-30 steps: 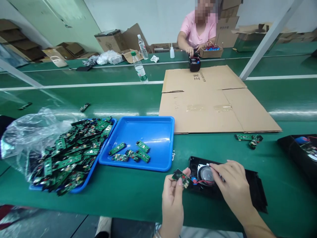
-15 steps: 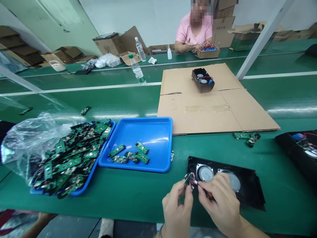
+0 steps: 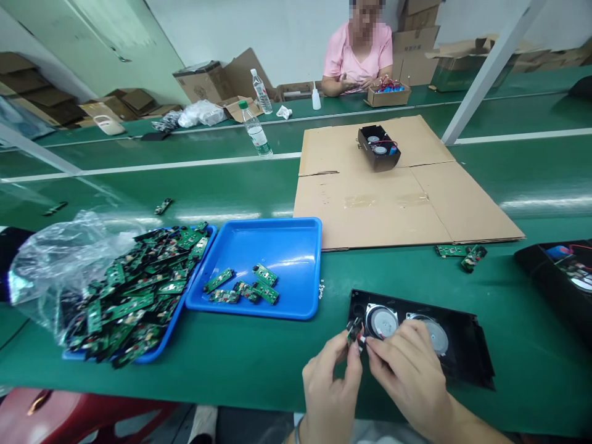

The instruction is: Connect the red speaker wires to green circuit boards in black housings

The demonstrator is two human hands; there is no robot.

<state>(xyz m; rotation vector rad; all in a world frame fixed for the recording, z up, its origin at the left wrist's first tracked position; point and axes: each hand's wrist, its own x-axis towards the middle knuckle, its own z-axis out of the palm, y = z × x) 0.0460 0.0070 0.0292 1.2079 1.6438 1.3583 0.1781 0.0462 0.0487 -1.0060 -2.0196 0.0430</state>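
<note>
My left hand (image 3: 330, 385) pinches a small circuit board (image 3: 353, 331) between thumb and fingertips, tilted up off the table. Close against it, my right hand (image 3: 409, 373) grips a small white wire connector (image 3: 362, 340) at the board's edge; whether it is seated I cannot tell. Behind and under my hands lies a black speaker panel (image 3: 467, 345) with two round speakers, the left speaker (image 3: 383, 322) in plain view and the right speaker (image 3: 437, 338) partly covered by my right hand. The wires themselves are mostly hidden by my fingers.
A blue tray (image 3: 272, 231) holds several boards; left of it, another tray is heaped with circuit boards (image 3: 134, 296) beside a plastic bag (image 3: 60, 259). A cardboard sheet (image 3: 370, 216) carries a black speaker box (image 3: 379, 148). Two boards (image 3: 472, 256) lie right. A co-worker (image 3: 358, 58) sits opposite.
My hands stay almost in place, still holding the board and connector together. Across the table, the co-worker leans slightly left. At lower left, a person's arm has gone and a red stool shows.
</note>
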